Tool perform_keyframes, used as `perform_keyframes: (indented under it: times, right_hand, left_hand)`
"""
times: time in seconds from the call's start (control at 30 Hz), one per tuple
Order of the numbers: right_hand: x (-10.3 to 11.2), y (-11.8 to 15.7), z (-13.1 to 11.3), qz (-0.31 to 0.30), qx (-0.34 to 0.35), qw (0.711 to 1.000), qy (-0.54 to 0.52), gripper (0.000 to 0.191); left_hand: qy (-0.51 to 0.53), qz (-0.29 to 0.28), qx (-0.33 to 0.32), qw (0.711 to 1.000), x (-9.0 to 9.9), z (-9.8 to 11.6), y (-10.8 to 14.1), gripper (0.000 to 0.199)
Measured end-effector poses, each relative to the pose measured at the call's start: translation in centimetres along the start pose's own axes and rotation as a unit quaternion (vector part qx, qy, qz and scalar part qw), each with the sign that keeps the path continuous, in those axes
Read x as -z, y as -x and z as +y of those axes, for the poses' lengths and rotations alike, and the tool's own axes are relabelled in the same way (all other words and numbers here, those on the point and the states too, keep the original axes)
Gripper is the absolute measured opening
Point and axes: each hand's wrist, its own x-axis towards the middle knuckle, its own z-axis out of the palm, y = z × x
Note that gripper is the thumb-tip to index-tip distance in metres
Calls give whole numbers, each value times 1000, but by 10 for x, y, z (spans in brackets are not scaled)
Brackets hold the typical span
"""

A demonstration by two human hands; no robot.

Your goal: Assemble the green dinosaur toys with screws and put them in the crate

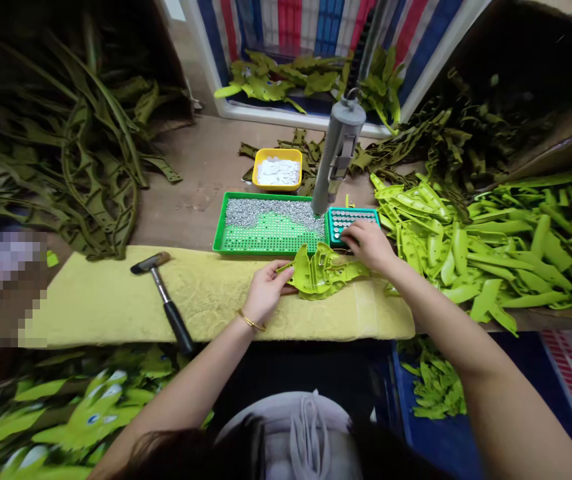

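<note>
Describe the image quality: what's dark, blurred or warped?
Head view, centre: left hand, right hand and lime-green piece look fairly clear; head view, left: olive strips look smeared and stretched; head view, lower left: pixelation masks a patch; head view, upper right: carton interior is deeply shadowed.

The left hand [266, 293] holds a lime-green plastic part [315, 277] by its left end, above a yellow cloth [101, 297] on the bench [199, 200]. The right hand [372, 247] is at a teal tray [353, 210] of round pale pieces — fingers [350, 235] bent down into it, their tips hard to see. Just left sits a green tray [220, 233] of small silvery pieces, with a yellow bowl [277, 187] of white bits behind. A grey tool [336, 153] hangs tip down — near the green tray's right end. A hammer [173, 316] lies to the left.
</note>
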Motion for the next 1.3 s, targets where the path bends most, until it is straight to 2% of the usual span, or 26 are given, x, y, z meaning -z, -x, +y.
perform_keyframes:
  times: [0.07,0.13,0.2,0.3,0.37,0.43,0.53,0.6,0.7,0.8,0.87,0.93,1.07,1.2,1.3]
  right_hand:
    - [5,5,-7,77,-9,997,-28,21]
    - [9,13,-24,191,-24,979,-67,18]
    - [6,23,-47,242,-7,967,-82,16]
    - [-8,36,-75,179,53,982,-10,16]
    - [-16,38,-79,147,63,986,38,18]
    - [-18,34,-72,145,39,988,41,22]
    - [-14,17,-48,139,-55,989,17,25]
    - [-13,4,-35,98,-101,990,14,23]
    - [-11,-5,-30,54,-120,991,8,18]
    - [-9,3,-42,118,-87,989,-31,16]
    - [-10,14,-54,170,-32,984,-48,16]
    - [-13,24,-66,191,16,981,-38,15]
    - [-22,34,-79,188,38,981,20,15]
    - [-13,44,-82,161,59,978,123,20]
    - [-1,58,-78,139,8,983,124,37]
  left_hand:
    - [9,7,-3,1000,1,-3,-1,53]
    - [15,11,-5,1000,2,-5,-2,55]
    - [13,12,-8,1000,3,-7,-3,56]
    - [4,10,-11,1000,3,-9,-4,57]
    - [4,7,-10,1000,4,-9,-4,58]
    - [7,7,-8,1000,4,-9,-4,59]
    - [6,11,-10,1000,4,-9,-4,61]
    - [3,10,-14,1000,3,-9,-3,60]
    - [2,9,-16,1000,3,-9,-3,59]
    - [-2,7,-20,1000,3,-9,-3,58]
    - [-3,7,-20,1000,4,-10,-4,57]
    - [-4,4,-20,1000,4,-11,-4,56]
    - [-5,-5,-20,1000,5,-12,-4,56]
    - [-9,-9,-21,1000,6,-12,-5,58]
    - [-18,-18,-40,999,6,-12,-3,56]
